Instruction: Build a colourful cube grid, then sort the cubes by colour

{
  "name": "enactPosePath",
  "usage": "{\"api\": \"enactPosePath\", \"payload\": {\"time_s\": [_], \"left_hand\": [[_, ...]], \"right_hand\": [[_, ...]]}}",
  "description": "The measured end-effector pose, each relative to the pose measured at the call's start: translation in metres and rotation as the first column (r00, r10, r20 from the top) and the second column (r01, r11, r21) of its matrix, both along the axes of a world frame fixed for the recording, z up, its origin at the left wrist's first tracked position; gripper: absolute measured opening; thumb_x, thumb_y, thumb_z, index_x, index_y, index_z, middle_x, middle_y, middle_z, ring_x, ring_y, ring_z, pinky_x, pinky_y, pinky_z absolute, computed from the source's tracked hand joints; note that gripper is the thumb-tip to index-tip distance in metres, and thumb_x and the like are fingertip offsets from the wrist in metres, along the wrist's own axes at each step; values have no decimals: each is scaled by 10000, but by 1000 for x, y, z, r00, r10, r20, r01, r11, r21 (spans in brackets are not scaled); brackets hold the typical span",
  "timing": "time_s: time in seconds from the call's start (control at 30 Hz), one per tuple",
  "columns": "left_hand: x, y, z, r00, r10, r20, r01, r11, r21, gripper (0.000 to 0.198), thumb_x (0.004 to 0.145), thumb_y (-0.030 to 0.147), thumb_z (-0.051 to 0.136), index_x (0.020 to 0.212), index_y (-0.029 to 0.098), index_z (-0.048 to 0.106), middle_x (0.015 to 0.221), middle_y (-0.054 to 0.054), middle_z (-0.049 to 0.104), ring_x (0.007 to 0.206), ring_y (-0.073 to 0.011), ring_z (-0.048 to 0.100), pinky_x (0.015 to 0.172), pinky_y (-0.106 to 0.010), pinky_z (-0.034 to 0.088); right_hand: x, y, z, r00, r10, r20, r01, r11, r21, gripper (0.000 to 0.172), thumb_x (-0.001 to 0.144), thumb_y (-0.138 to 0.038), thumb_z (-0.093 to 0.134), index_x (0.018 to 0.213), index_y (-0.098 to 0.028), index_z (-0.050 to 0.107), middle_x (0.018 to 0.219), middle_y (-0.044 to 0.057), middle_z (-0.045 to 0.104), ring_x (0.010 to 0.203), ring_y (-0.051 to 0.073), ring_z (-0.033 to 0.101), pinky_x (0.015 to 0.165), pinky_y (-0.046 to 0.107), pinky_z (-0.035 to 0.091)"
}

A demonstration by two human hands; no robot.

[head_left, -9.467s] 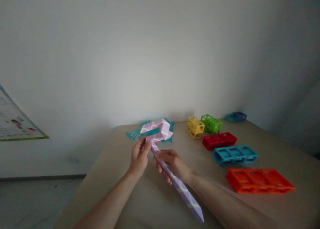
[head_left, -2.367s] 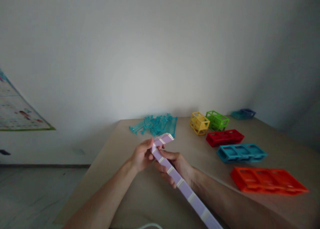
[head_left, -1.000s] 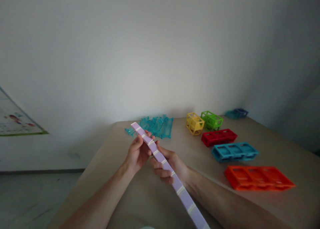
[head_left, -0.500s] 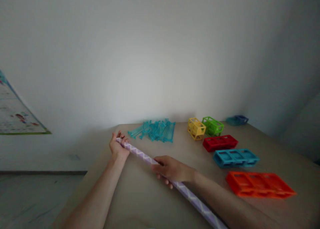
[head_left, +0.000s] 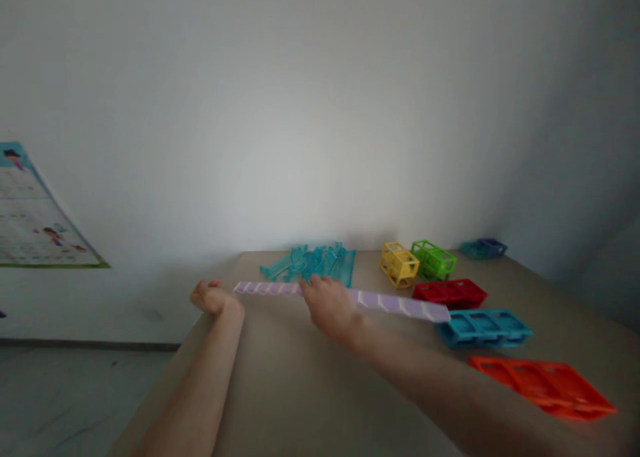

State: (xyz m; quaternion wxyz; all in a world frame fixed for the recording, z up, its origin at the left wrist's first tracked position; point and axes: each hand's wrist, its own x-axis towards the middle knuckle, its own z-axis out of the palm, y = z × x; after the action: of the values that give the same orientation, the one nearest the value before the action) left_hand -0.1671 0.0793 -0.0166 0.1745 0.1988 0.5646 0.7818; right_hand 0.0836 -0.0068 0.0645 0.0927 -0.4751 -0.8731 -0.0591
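A long purple stick with a pale zigzag pattern [head_left: 395,304] lies nearly level across the view, above the table. My right hand [head_left: 327,304] is wrapped round its middle. Off the stick's left end, my left hand [head_left: 214,297] is bent at the wrist with its fingers curled; a small gap separates it from the stick, and what its fingers hold, if anything, is hidden. Beyond the stick lies a pile of clear blue plastic pieces [head_left: 315,262].
On the brown table [head_left: 295,384] stand yellow [head_left: 399,264] and green [head_left: 433,260] open frames. Red [head_left: 450,293], blue [head_left: 484,328] and orange [head_left: 547,384] frames lie nearer on the right. Dark blue pieces [head_left: 490,247] sit at the back right. A poster [head_left: 40,217] hangs left.
The stick has swung from a steep diagonal to nearly level, its right end now in view. My left hand has come off its left end and moved left. My right hand has turned with the stick.
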Motion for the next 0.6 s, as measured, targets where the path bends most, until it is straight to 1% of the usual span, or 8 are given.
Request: {"api": "enactPosePath", "payload": {"time_s": [0.07, 0.1, 0.17, 0.23, 0.3, 0.37, 0.47, 0.6], "left_hand": [[6, 4, -5, 993, 72, -89, -77, 995, -58, 161, 820, 226, 281, 889, 225, 426, 928, -46, 516, 981, -223, 541, 808, -366, 437], [11, 6, -8, 987, 53, -149, -65, 995, -81, 144, 800, 220, 351, 902, 219, 453, 971, -58, 541, 1032, -231, 536, 869, -382, 426], [21, 9, -12, 957, -65, -283, 28, 991, -132, 172, 729, 175, 491, 895, 211, 521, 1023, -72, 592, 1071, -240, 549, 950, -393, 399], [32, 11, -14, 884, -228, -407, 162, 968, -191, 202, 685, 131, 572, 871, 210, 590, 1068, -81, 634, 1098, -247, 566, 994, -392, 381], [40, 10, -14, 784, -364, -503, 270, 929, -252, 236, 672, 112, 621, 884, 213, 647, 1113, -93, 655, 1130, -253, 568, 1024, -383, 364], [45, 9, -12, 690, -452, -565, 330, 891, -311, 256, 693, 125, 641, 931, 210, 680, 1131, -110, 666, 1134, -258, 575, 1032, -383, 361], [49, 7, -10, 599, -512, -615, 340, 859, -383, 271, 737, 183, 650, 1005, 199, 690, 1124, -129, 674, 1114, -268, 583, 1032, -406, 356], [53, 4, -8, 536, -536, -652, 304, 843, -444, 275, 711, 231, 697, 983, 201, 714, 1024, -116, 693, 1027, -272, 597, 1043, -427, 324]], "right_hand": [[9, 26, 20, 1000, -19, 16, 18, 995, 95, 280, 917, -95, 388, 1080, -147, 610, 1067, 171, 644, 1033, 312, 553, 845, 432, 396], [14, 42, 30, 999, -31, 18, 28, 992, 121, 294, 931, -103, 367, 1103, -152, 600, 1091, 168, 639, 1076, 319, 521, 882, 450, 363], [24, 75, 45, 997, -68, 24, 64, 985, 158, 333, 946, -104, 337, 1179, -156, 569, 1153, 171, 622, 1148, 329, 455, 924, 471, 308], [33, 108, 52, 994, -96, 44, 88, 982, 165, 340, 951, -125, 360, 1230, -163, 550, 1193, 168, 614, 1190, 333, 411, 933, 463, 291], [40, 135, 51, 990, -121, 72, 109, 983, 148, 329, 953, -146, 392, 1231, -166, 566, 1207, 167, 618, 1219, 337, 387, 940, 461, 290], [47, 155, 45, 984, -138, 109, 126, 986, 109, 291, 946, -161, 446, 1190, -166, 606, 1188, 165, 634, 1234, 332, 394, 950, 461, 307], [54, 174, 32, 975, -155, 158, 150, 988, 41, 229, 930, -229, 546, 1130, -158, 629, 1173, 122, 630, 1188, 290, 484, 961, 472, 380], [59, 185, 26, 974, -171, 150, 175, 985, -14, 305, 924, -335, 582, 1169, -153, 585, 1211, 88, 585, 1066, 226, 589, 915, 449, 489]]}}
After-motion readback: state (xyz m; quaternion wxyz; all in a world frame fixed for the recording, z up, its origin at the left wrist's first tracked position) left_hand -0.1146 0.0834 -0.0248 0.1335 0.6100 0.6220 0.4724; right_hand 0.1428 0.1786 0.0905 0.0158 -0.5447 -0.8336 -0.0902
